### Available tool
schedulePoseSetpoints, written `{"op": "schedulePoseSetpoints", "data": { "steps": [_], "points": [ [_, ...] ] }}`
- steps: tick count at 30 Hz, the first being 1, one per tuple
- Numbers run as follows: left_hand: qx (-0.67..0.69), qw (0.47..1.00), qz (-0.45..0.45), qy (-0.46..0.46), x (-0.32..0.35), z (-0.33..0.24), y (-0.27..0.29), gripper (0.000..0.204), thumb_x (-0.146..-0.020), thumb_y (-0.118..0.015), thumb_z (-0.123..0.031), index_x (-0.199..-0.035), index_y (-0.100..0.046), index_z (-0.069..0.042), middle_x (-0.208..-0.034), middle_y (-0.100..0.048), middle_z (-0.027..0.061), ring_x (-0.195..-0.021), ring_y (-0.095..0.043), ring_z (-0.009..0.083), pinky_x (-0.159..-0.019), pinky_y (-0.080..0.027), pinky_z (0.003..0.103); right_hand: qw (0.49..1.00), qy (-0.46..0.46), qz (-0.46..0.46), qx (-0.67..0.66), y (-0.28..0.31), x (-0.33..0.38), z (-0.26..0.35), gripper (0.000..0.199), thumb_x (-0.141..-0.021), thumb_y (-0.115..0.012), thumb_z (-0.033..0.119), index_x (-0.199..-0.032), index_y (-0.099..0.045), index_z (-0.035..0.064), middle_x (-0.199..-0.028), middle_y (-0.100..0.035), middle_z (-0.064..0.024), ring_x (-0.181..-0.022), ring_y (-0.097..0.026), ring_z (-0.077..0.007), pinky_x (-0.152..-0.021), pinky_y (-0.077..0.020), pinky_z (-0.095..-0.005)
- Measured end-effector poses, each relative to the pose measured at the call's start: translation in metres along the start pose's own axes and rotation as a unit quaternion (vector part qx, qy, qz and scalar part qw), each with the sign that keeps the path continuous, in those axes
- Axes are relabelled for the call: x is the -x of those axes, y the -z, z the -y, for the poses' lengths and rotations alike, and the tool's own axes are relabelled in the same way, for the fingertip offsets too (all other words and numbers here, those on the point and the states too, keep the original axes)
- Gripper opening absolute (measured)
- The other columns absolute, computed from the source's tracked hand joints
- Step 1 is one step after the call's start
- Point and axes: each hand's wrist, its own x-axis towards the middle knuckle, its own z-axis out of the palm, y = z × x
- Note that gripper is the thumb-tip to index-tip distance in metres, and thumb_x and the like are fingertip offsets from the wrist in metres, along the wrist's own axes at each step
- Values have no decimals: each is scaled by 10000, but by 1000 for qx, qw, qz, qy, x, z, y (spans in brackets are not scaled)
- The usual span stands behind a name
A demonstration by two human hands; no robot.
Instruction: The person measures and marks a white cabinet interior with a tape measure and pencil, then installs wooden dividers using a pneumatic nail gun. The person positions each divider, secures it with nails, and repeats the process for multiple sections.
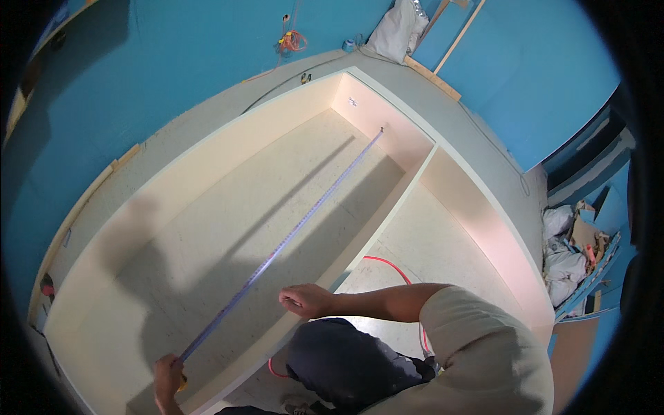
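As the left hand (168, 380) is gripping the tape (277, 250) inside the frame (214, 162), apparently to run it straight to the far end, the right hand (306, 300) is resting fisted by the divider (398, 197), perhaps for balance, any contents not showing.

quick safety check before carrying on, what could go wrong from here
The tape runs to the far panel of the frame with no hand at that end, so it could slip and whip toward the left hand. The red hose near the knee might trip someone.
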Motion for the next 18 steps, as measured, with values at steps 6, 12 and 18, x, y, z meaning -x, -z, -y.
{"op": "schedulePoseSetpoints", "data": {
  "steps": [6, 12, 18],
  "points": [
    [89, 993, -18, 72, 68, -107, 111, 200, -944, -477, -72, -815, -612, -2, -648, -565, 36, -586, -519, 165, -568, -440, 315, 972, -21, -101, 211, 67, 27, -55, 157, -913, -623, 200, -875, -580, 54, -815, -642, -142, -739, -648, -345, -644, -538, -472],
    [31, 996, 53, 59, 20, -184, 163, 191, -943, -472, -78, -853, -630, -18, -698, -626, 61, -591, -566, 153, -574, -456, 300, 962, 37, -192, 193, 63, 31, -67, 220, -920, -627, 269, -847, -600, 63, -689, -628, -110, -643, -662, -309, -578, -532, -442],
    [177, 981, 63, 48, -37, -165, 213, 132, -889, -555, -4, -777, -626, 2, -690, -677, 110, -619, -672, 195, -602, -564, 340, 949, 50, -246, 193, 70, 26, -64, 172, -878, -670, 236, -847, -619, 75, -708, -637, -105, -648, -659, -293, -560, -530, -411]
  ]
}}
